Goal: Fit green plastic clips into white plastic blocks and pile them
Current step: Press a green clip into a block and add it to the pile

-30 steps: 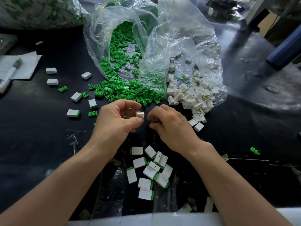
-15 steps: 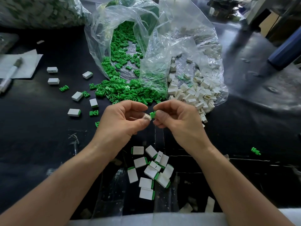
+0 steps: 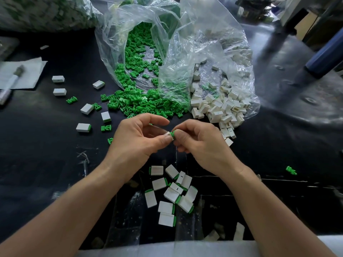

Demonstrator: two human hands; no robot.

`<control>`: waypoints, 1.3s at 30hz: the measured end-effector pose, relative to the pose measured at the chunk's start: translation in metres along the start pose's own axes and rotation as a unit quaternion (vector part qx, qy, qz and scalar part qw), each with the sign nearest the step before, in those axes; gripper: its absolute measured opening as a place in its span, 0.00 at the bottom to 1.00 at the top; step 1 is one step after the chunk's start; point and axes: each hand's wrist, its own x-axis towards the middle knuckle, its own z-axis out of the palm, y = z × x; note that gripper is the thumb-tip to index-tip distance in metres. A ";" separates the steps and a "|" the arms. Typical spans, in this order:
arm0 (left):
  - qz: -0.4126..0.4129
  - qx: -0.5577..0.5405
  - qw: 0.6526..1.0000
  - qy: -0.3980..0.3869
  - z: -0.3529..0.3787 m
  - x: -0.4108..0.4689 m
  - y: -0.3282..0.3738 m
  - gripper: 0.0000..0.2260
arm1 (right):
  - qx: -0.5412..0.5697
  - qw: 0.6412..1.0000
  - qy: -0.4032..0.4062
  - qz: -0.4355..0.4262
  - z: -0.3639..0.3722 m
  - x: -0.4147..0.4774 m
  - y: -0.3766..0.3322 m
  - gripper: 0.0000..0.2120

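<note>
A glossy black worktable (image 3: pixel 278 145) catches pale light at its far right near a blue post (image 3: pixel 324 55).

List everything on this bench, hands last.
Loose clips: many, green, spilling from middle clear bag.
Loose blocks: many, white, in right clear bag.
Finished pile: roughly a dozen, white with green edges, near edge.
Scattered blocks: six, mostly white, left of clips.
Stray clip: one, green, far right.
Marker: one, grey-white, on paper, far left.
Full bag: one, clear, blurred, top left.
Table: one, black.
Left hand: one, grip on white block.
Right hand: one, grip on green clip.
</note>
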 end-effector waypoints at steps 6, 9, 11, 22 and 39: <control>0.007 0.044 0.999 -0.006 -0.001 -0.002 0.001 0.13 | -0.088 0.995 -0.046 -0.026 -0.004 -0.004 -0.003 0.11; 0.019 0.063 0.998 -0.017 -0.002 -0.003 0.003 0.15 | -0.108 0.990 -0.059 -0.064 -0.005 -0.005 -0.006 0.11; 0.031 0.078 0.996 -0.019 -0.003 -0.004 0.004 0.17 | -0.138 0.984 -0.056 -0.093 -0.006 -0.005 -0.008 0.12; 0.052 0.054 0.997 -0.032 -0.001 -0.004 0.005 0.18 | -0.115 0.988 -0.066 -0.077 -0.006 -0.007 -0.008 0.12; 0.060 -0.102 0.992 -0.034 0.002 -0.003 0.004 0.16 | 0.374 0.891 -0.195 0.171 0.007 -0.007 -0.020 0.25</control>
